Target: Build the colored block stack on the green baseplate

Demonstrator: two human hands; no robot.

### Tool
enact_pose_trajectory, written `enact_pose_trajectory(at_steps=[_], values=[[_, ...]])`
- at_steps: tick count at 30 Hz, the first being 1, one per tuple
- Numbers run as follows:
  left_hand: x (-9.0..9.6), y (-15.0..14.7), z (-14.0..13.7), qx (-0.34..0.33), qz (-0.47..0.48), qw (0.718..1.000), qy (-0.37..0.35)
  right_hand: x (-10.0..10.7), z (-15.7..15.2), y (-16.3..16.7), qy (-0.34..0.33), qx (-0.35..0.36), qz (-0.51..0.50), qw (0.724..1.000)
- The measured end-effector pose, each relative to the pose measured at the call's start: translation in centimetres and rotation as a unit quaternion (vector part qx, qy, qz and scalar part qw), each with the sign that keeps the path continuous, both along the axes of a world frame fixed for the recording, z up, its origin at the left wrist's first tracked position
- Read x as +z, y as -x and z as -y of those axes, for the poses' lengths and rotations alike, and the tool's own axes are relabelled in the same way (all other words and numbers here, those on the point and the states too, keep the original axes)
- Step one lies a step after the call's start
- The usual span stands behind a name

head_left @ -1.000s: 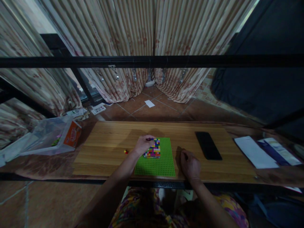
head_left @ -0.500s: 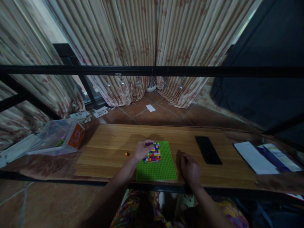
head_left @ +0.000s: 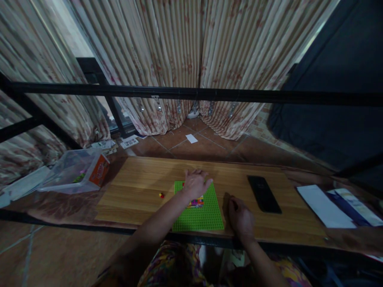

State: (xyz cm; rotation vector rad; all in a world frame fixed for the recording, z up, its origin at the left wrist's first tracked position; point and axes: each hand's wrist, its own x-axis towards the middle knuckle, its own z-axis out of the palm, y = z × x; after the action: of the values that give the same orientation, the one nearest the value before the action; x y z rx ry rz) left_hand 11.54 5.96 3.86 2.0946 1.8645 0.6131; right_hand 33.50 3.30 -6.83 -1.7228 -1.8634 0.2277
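My left hand (head_left: 196, 184) lies palm down over the block of colourful toy bricks (head_left: 196, 202), its fingers spread and thumb out to the right. Most of the bricks are hidden under it; only their near edge shows. They stand on a green studded baseplate (head_left: 199, 220). To the right of the plate, my right hand (head_left: 241, 217) rests on the wooden board with its fingers curled; whether anything is inside them I cannot make out. A few small red and yellow bricks (head_left: 161, 195) lie on the board left of the plate.
A black phone (head_left: 264, 194) lies on the wooden board (head_left: 134, 179), right of my right hand. White paper (head_left: 324, 206) is farther right. At the left stands a clear plastic box (head_left: 72, 171) with an orange label and some bricks inside. A black rail (head_left: 191, 93) crosses beyond the board.
My left hand has gone from pinching at the bricks' upper left to lying spread across them, farther right. My right hand stays put. The view has shifted slightly.
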Motion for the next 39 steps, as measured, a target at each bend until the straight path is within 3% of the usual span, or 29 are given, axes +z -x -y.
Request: enact_pose_trajectory(at_steps=[6,12,23,28,34,36,39], values=[[-1.6,-1.2,-0.3,-0.035,-0.085,0.996,0.020,0.2,0.1,0.1,0.011,-0.009,0.004,1.000],[-1.7,-1.1,-0.2,-0.043,-0.106,0.993,0.015,0.1,0.0,0.1,0.006,-0.004,-0.007,1.000],[-1.8,-1.2,-0.1,-0.045,-0.093,0.995,-0.004,0.1,0.1,0.1,0.017,-0.007,-0.006,1.000],[-1.1,-0.7,0.6,-0.051,0.003,0.996,-0.066,-0.3,0.0,-0.1,0.011,-0.010,0.007,1.000],[0.4,2.5,2.6,0.021,0.116,0.981,-0.157,-0.2,0.0,-0.2,-0.001,0.000,0.007,1.000],[-0.2,4.9,3.9,0.064,0.126,0.977,-0.160,-0.1,0.0,-0.2,-0.006,-0.001,0.010,1.000],[-2.4,9.4,6.6,0.167,0.141,0.968,-0.125,0.0,0.2,-0.2,-0.009,-0.014,0.025,1.000]])
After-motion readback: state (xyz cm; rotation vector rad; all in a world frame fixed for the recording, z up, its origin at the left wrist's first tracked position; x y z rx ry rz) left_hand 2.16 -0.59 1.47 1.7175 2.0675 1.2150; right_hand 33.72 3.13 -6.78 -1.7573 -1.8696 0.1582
